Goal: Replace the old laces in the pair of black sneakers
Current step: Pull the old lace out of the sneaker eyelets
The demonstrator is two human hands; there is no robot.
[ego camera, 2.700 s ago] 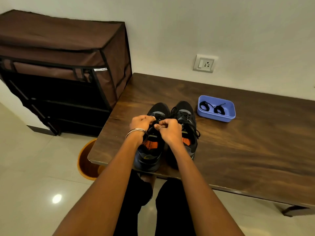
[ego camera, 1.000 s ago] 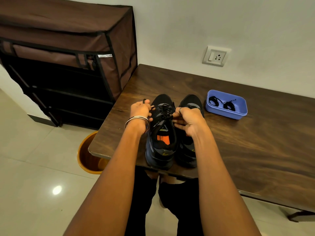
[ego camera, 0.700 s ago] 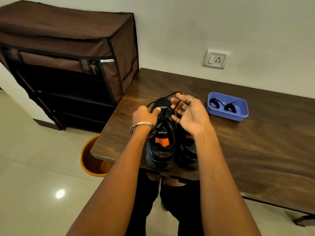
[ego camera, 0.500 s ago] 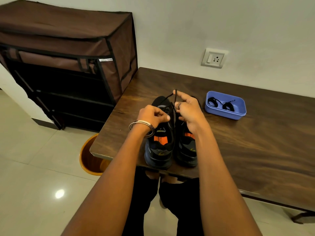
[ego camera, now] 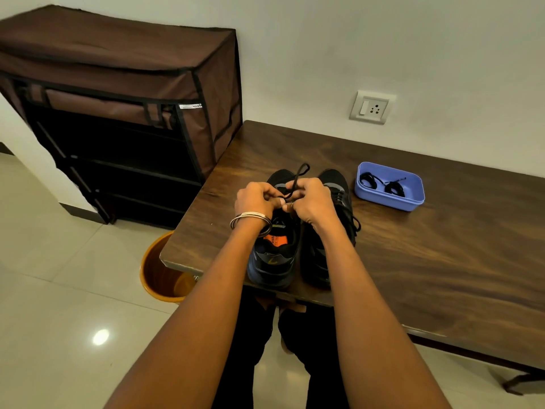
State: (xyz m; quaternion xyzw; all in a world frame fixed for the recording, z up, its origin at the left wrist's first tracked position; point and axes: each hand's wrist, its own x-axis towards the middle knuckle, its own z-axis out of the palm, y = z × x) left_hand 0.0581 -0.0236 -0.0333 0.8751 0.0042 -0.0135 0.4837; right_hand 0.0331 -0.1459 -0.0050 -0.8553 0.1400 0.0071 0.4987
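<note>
Head view shows us early on: at frame centre our left hand (ego camera: pixel 256 199) and right hand (ego camera: pixel 309 202) pinch the old black lace (ego camera: pixel 298 177) of the left black sneaker (ego camera: pixel 275 249), while the right black sneaker (ego camera: pixel 339 202) remains laced and coiled black laces (ego camera: pixel 382 184) wait in the blue plastic tray (ego camera: pixel 389 199).

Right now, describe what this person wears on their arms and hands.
Both forearms are bare, with no sleeves in view. The left wrist carries thin silver bangles, a few stacked loosely. The right hand has a small ring on one finger. No gloves or watch are visible.
</note>
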